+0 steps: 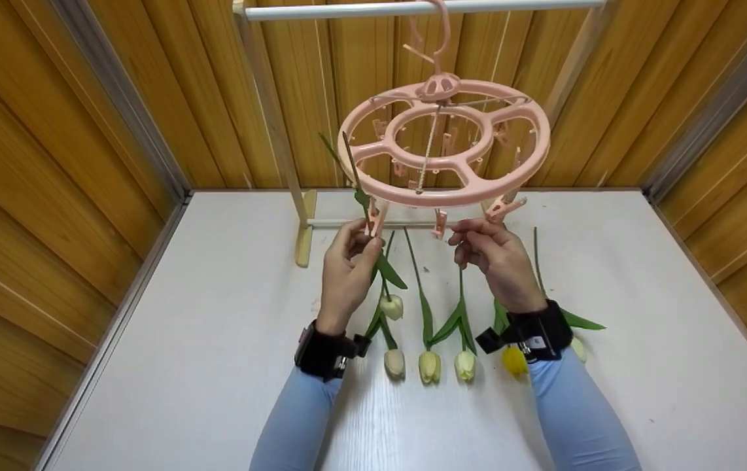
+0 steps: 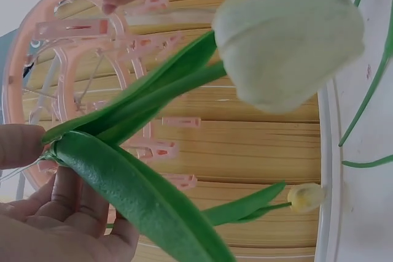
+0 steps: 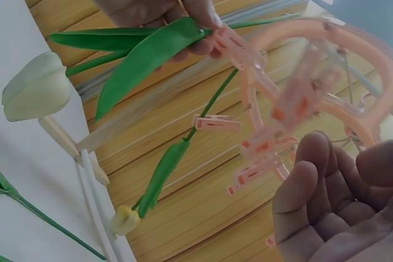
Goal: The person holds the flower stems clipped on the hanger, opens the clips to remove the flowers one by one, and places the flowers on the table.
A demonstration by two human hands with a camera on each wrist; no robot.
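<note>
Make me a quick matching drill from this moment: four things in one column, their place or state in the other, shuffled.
Things:
1. left hand
2. right hand
3. pink hanger
4. yellow tulip

Places or states:
A. hangs by its hook from the white rail
B. lies on the table, partly behind the right wrist
C. holds a tulip stem at a clip on the ring's left side
D. fingers up at a clip under the ring's front edge

Pairs: 1-C, 2-D, 3-A, 4-B
</note>
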